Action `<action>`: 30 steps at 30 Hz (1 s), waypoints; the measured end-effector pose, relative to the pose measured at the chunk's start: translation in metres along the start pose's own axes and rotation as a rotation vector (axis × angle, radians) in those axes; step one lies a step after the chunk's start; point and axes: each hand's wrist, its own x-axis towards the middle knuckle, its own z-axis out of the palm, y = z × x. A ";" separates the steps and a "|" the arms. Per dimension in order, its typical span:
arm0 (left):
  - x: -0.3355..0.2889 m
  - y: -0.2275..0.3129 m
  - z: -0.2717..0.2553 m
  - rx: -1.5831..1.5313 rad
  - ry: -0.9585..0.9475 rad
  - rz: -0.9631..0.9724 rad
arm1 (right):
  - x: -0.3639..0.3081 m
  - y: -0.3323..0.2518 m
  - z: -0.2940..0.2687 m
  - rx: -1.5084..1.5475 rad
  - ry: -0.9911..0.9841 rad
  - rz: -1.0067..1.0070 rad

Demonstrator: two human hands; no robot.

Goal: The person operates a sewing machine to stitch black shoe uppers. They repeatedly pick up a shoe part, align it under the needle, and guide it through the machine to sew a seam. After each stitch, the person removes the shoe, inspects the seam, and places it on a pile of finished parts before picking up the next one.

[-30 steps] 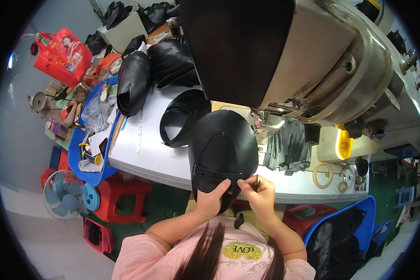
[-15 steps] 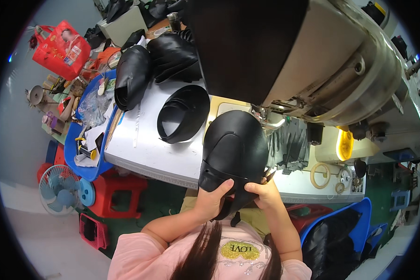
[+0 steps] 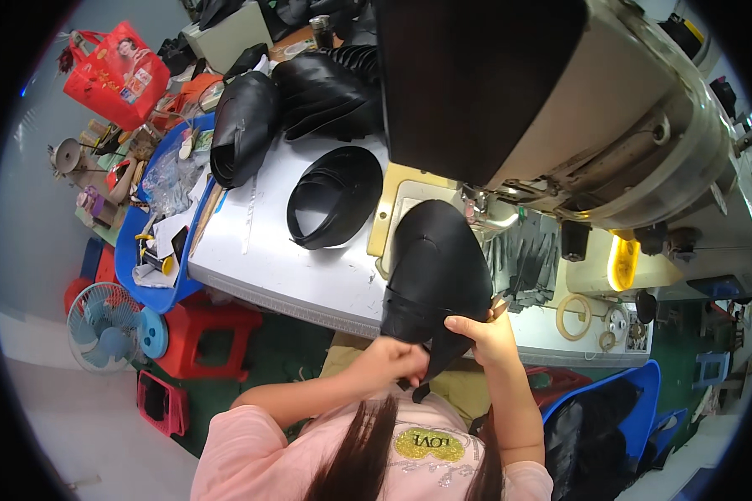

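A black leather shoe upper [image 3: 436, 259] is held up in front of the sewing machine [image 3: 551, 100], its rounded toe end pointing away from me. My right hand [image 3: 486, 336] grips its lower right edge with the thumb on top. A slim pointed tool [image 3: 499, 307] sticks out from behind that thumb; its kind is not clear. At the lower left edge of the upper, my left hand [image 3: 395, 361] is closed with curled fingers, its fingertips partly hidden by the leather. Left of the upper, a curled black leather piece [image 3: 334, 199] rests on the white table [image 3: 263, 250].
More black leather pieces [image 3: 322, 96] are stacked at the back. Blue bins [image 3: 194, 275] stand at the left with scraps, and another blue bin [image 3: 643, 384] at the lower right holds black pieces. Grey strips [image 3: 530, 263] lie beside the machine. A red stool [image 3: 180, 355] and fan [image 3: 107, 330] are lower left.
My left hand has come down off the top of the upper to its lower edge, fingers now curled. The upper has shifted slightly right and tilted in my right hand.
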 end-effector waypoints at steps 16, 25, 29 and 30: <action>0.021 0.048 -0.009 1.513 0.275 1.313 | 0.002 -0.011 -0.005 -0.136 -0.035 0.044; 0.020 0.053 -0.014 1.391 0.250 1.345 | 0.003 -0.012 -0.002 -0.069 -0.034 0.040; 0.019 0.055 -0.012 1.401 0.265 1.336 | 0.004 -0.010 -0.003 -0.074 -0.043 0.031; 0.019 0.056 -0.012 1.404 0.261 1.329 | 0.004 -0.010 -0.003 -0.068 -0.039 0.027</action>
